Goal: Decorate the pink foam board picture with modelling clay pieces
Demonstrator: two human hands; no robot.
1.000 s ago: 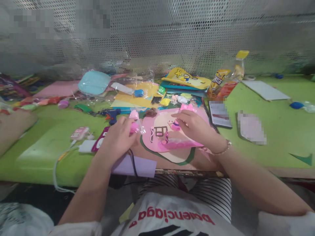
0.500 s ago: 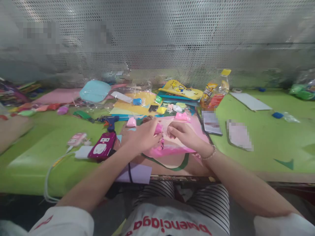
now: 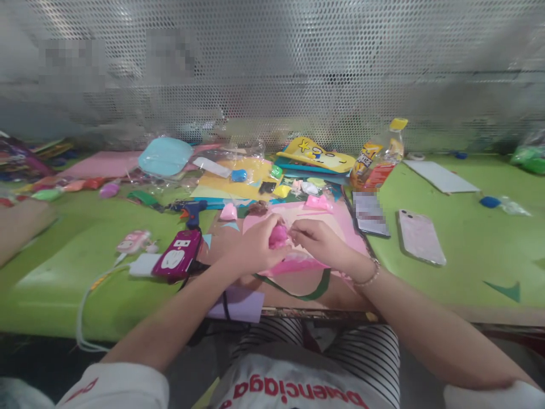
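Note:
My left hand (image 3: 254, 248) is curled around a small pink lump (image 3: 278, 236) that looks like soft clay. My right hand (image 3: 317, 243) meets it from the right, its fingertips pinching the same lump. Both hands hover over a pink craft sheet (image 3: 306, 258) with a green-edged shape (image 3: 313, 289) under it, on the near middle of the green table (image 3: 468, 238). Just beyond the hands lie a pink bow (image 3: 318, 202) and another pink clay piece (image 3: 229, 212).
A magenta phone (image 3: 177, 255) and white charger (image 3: 145, 264) lie to the left, with a blue glue gun (image 3: 192, 210) behind them. A pale phone (image 3: 420, 237) lies to the right. Yellow foam, clay bags and a bottle (image 3: 378, 156) crowd the back. Another person's arm (image 3: 21, 218) rests far left.
My left hand carried the pink lump from the left over to the middle of the sheet, and my right hand left the sheet's decorations and closed on the lump too.

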